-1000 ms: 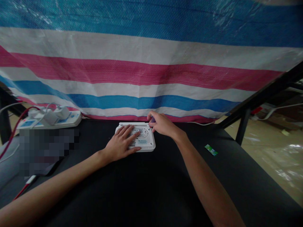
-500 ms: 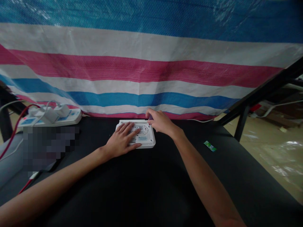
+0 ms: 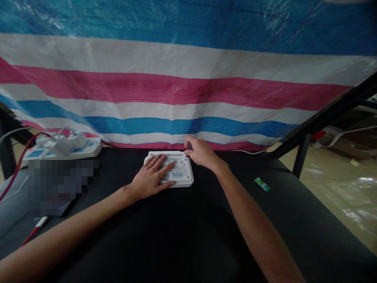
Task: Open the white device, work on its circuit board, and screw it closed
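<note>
The white router [image 3: 179, 173] lies bottom up on the black desk [image 3: 188, 228], near the striped tarp [image 3: 188, 94]. My left hand [image 3: 151, 177] lies flat and open on it. My right hand [image 3: 200, 152] pinches a small dark tool [image 3: 189, 147] at its back corner. A power strip [image 3: 63, 147] sits far left.

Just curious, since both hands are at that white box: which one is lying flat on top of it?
The left hand lies flat, fingers spread, on the white box. The right hand is curled at its far right corner, pinching something small and dark.
</note>
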`<action>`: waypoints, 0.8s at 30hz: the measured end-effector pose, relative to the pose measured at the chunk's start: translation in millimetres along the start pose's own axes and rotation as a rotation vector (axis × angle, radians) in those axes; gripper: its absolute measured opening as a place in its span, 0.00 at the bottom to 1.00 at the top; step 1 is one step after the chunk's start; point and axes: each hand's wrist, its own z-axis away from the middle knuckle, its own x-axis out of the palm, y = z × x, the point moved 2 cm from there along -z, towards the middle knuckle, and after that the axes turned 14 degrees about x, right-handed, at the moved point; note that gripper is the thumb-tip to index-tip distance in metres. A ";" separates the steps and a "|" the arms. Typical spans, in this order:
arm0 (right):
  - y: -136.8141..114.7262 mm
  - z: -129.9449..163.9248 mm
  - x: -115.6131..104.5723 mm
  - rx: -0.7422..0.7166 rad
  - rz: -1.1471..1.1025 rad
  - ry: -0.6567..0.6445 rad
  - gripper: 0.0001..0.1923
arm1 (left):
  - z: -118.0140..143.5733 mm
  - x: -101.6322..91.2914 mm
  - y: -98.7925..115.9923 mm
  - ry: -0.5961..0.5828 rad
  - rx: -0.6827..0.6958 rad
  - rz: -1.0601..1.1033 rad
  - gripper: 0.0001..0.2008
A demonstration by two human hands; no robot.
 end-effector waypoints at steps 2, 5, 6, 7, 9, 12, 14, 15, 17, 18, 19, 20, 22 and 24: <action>0.6 -1.3 2.7 0.016 0.023 0.028 0.08 | 0.0 0.1 -0.1 0.004 0.002 0.003 0.34; 0.8 -2.1 5.8 0.051 0.035 0.055 0.08 | -0.1 0.4 -0.5 0.005 0.002 0.003 0.34; 0.1 -1.7 6.3 0.059 0.036 0.061 0.08 | -0.2 0.6 -0.6 0.002 0.002 -0.001 0.34; -1.2 -0.8 6.5 0.066 0.041 0.066 0.08 | -0.3 0.7 -0.7 -0.002 0.002 -0.006 0.34; -5.5 2.1 6.5 0.078 0.068 0.076 0.09 | -0.4 1.1 -0.8 -0.012 0.005 -0.014 0.34; -15.1 8.3 7.4 0.090 0.152 0.082 0.11 | -0.2 2.0 -0.9 -0.003 0.006 -0.015 0.34; -20.6 11.4 8.7 0.100 0.209 0.091 0.12 | 0.0 2.7 -1.1 0.010 0.005 -0.014 0.34; -22.2 12.2 9.2 0.108 0.224 0.099 0.12 | 0.1 3.1 -1.2 0.013 0.005 -0.014 0.34; -23.1 12.0 9.5 0.119 0.218 0.109 0.11 | 0.3 3.6 -1.3 0.012 0.005 -0.013 0.34; -22.4 11.2 9.2 0.120 0.207 0.109 0.10 | 0.3 3.5 -1.3 0.012 0.003 -0.013 0.34; -21.2 10.1 8.6 0.119 0.198 0.106 0.10 | 0.2 3.2 -1.3 0.012 0.000 -0.012 0.34; -19.6 8.9 7.6 0.118 0.195 0.104 0.09 | 0.1 2.7 -1.1 0.011 -0.002 -0.012 0.34; -15.3 6.5 5.0 0.124 0.204 0.108 0.10 | -0.2 1.4 -0.4 0.004 -0.003 -0.012 0.34; -10.5 4.3 2.4 0.107 0.201 0.104 0.12 | -0.6 0.1 0.4 -0.006 -0.003 -0.011 0.34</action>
